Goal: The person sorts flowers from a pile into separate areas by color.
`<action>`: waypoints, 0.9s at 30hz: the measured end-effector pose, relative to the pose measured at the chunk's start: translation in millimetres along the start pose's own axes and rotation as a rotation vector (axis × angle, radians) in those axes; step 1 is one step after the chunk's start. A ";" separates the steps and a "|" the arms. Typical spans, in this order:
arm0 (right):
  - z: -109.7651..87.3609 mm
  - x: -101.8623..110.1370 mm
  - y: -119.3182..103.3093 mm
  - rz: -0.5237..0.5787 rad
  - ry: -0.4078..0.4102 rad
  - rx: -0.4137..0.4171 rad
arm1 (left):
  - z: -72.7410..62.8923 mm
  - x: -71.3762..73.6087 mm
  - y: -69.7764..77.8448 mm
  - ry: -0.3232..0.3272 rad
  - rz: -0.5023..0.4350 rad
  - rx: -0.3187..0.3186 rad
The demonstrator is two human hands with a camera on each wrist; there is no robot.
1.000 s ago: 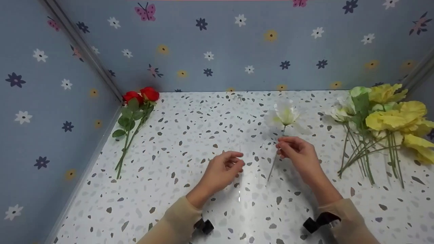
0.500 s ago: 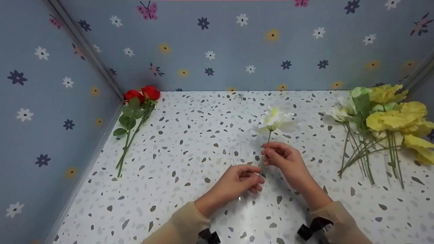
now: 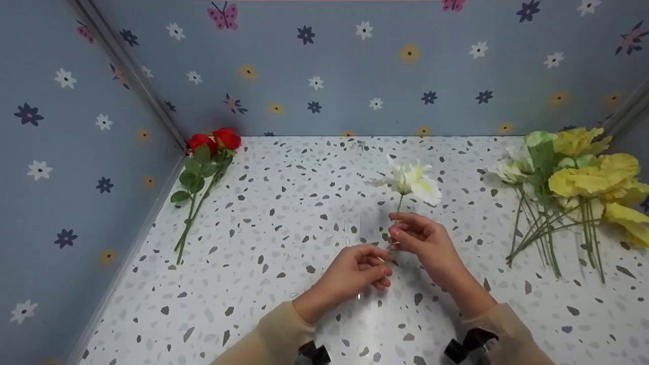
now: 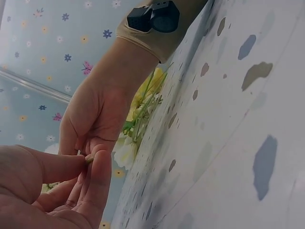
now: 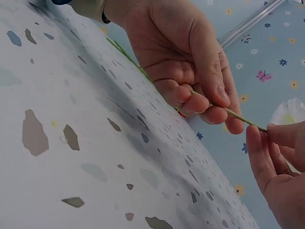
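A white artificial flower (image 3: 405,182) with yellow-green touches stands tilted above the table, its thin stem held by both hands. My right hand (image 3: 423,243) pinches the stem between thumb and fingertips below the bloom. Lower down, my left hand (image 3: 355,271) pinches the same stem near its bottom end. In the left wrist view the stem end (image 4: 89,160) shows between the left thumb and a finger. The right wrist view has a length of green stem (image 5: 240,117) running from the left hand's fingers to the right hand's.
Two red roses (image 3: 226,138) with green leaves lie at the back left corner. Several yellow flowers (image 3: 588,177) and white flowers (image 3: 509,168) lie in a pile at the right. Blue patterned walls (image 3: 334,66) enclose the speckled table (image 3: 284,203).
The right hand has brought the white flower leftward and nearer. The left hand has moved right and taken hold of the lower stem. The bloom has turned slightly.
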State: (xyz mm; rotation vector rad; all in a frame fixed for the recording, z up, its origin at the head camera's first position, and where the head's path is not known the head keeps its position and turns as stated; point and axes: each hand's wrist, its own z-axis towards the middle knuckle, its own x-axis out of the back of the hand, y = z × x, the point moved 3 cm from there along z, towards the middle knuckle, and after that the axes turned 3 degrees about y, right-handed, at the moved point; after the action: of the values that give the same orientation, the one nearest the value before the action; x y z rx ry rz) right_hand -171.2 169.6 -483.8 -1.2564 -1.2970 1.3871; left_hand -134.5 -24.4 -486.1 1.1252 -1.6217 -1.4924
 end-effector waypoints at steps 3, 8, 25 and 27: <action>-0.4 -1.3 0.3 -0.016 -0.005 -0.001 | 0.4 0.8 -0.3 0.004 0.016 -0.016; -0.7 -3.4 1.0 -0.028 -0.019 -0.006 | 0.3 3.9 0.8 0.007 0.094 -0.058; 6.1 80.9 -41.8 -0.412 0.173 -0.012 | 10.4 142.7 37.2 0.505 0.474 -0.069; 5.8 101.9 -44.8 -0.501 0.227 -0.010 | 8.3 167.3 35.6 0.594 0.521 -0.060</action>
State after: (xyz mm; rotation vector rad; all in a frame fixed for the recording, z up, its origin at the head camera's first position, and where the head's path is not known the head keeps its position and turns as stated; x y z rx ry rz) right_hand -194.4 273.9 -452.0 -0.9713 -1.3407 0.8593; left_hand -217.2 -172.9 -466.2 0.9001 -1.2989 -0.7679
